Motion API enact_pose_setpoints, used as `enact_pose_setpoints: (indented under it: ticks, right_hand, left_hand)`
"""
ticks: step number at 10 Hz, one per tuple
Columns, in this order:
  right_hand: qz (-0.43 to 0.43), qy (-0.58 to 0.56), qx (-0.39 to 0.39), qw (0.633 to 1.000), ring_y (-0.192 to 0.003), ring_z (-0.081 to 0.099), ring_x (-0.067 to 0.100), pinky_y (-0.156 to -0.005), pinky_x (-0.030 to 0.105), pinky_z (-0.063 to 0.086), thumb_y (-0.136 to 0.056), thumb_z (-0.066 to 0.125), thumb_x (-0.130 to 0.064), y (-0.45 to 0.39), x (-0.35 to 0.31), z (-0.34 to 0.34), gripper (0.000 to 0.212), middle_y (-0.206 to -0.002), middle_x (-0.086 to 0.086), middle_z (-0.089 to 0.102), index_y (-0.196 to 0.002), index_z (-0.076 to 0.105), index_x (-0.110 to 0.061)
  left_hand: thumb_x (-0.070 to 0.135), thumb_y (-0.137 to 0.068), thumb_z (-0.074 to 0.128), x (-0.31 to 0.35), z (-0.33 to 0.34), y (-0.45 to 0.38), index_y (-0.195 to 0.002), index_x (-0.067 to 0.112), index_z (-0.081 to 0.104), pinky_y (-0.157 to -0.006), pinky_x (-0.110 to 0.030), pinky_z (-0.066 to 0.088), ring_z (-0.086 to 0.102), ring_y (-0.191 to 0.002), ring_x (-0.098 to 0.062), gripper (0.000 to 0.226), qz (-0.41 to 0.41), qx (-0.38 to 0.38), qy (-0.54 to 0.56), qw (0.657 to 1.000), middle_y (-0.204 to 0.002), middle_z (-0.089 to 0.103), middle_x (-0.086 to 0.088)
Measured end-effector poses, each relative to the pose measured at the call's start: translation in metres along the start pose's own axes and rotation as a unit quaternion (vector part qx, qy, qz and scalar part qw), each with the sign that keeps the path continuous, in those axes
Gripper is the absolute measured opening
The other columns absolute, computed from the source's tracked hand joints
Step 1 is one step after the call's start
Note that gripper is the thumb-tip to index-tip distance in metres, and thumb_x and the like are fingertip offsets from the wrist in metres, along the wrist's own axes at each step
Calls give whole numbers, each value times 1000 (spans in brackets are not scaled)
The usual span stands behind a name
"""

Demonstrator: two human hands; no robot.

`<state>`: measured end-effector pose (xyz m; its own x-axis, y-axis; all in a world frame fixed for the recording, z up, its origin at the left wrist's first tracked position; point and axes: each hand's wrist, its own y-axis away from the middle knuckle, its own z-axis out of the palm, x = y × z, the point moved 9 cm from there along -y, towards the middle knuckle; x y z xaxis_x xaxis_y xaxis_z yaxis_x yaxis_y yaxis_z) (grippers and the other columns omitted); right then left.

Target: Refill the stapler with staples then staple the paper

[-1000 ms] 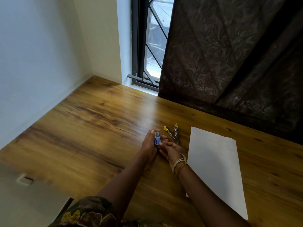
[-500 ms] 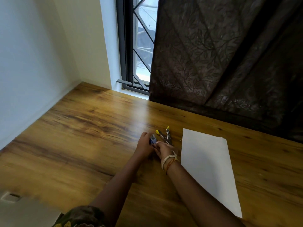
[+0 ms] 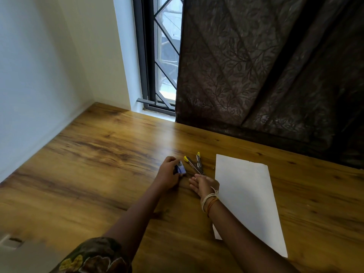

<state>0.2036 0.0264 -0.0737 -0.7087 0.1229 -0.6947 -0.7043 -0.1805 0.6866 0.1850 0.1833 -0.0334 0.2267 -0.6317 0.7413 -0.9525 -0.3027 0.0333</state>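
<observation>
From the head view, the left hand (image 3: 169,174) has its fingers curled round a small blue and white cardboard staple box (image 3: 181,170); the thumb side lies toward the window, the knuckles face up, and the box shows at the hand's right edge, low against the brown wood-grain table (image 3: 102,154); whether the box rests on the wood or is lifted a little I cannot tell; the left forearm runs straight out from a dark floral sleeve (image 3: 94,257) at the bottom edge. The right hand (image 3: 202,184) lies just beside the left, apart from it by a narrow gap; its fingers are straight and loosely spread, pointing toward the left hand, and they hold nothing; the fingertips lie just short of the hinge end of the stapler; a band of white and orange thread bracelets (image 3: 209,201) circles the wrist, and the right forearm crosses the near left corner of the paper. The small metal stapler with yellow tips (image 3: 194,164) lies on the table swung wide open, its two arms making a V with the yellow ends toward the window; it sits between the staple box and the white rectangular sheet of paper (image 3: 248,198), which lies flat on the wood to the right; behind stand a dark leaf-patterned curtain (image 3: 266,66) and a barred window (image 3: 161,56).
</observation>
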Motion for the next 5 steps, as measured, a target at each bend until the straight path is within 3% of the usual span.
enact_pose_setpoints:
  ticks: [1, 2, 3, 4, 5]
  right_hand:
    - [26, 1, -19, 999, -124, 50, 40, -97, 42, 46, -94, 47, -1, 3, 4, -12, 36, -137, 28, 47, -128, 44, 9]
    - [-27, 38, 1, 999, -113, 59, 38, -91, 40, 50, -93, 50, -2, 10, -1, -19, 29, -126, 27, 57, -120, 53, 8]
    - [-193, 197, 80, 958, -76, 71, 22, -66, 30, 60, -89, 58, -4, 30, -23, -32, 12, -100, 19, 71, -97, 67, -4]
    - [-285, 306, 89, 904, -71, 70, 17, -65, 31, 60, -87, 60, -6, 46, -41, -29, 10, -91, 14, 74, -89, 70, -10]
    - [-382, 422, 89, 818, -81, 69, 24, -75, 34, 58, -83, 58, -6, 65, -62, -32, 14, -87, 11, 73, -87, 71, -9]
  left_hand:
    - [-6, -84, 64, 3, -1, 12, -136, 7, 55, -105, -20, 36, 48, -132, -23, 54, 22, 40, 5, 999, -147, 46, -8]
    - [-7, -82, 64, 4, -2, 21, -136, 9, 55, -105, -21, 35, 43, -136, -22, 57, 18, 50, 27, 998, -151, 42, -8]
    - [-6, -83, 63, -3, -11, 39, -134, 12, 57, -105, -30, 42, 44, -135, -25, 55, 11, 83, 63, 994, -149, 43, -11]
    - [-1, -87, 60, -3, -14, 54, -133, 11, 58, -105, -36, 44, 45, -134, -26, 47, 8, 107, 47, 993, -147, 47, -12]
    - [10, -91, 59, 8, -5, 73, -137, 10, 52, -109, -34, 35, 40, -138, -26, 47, -22, 81, -2, 996, -149, 43, -13]
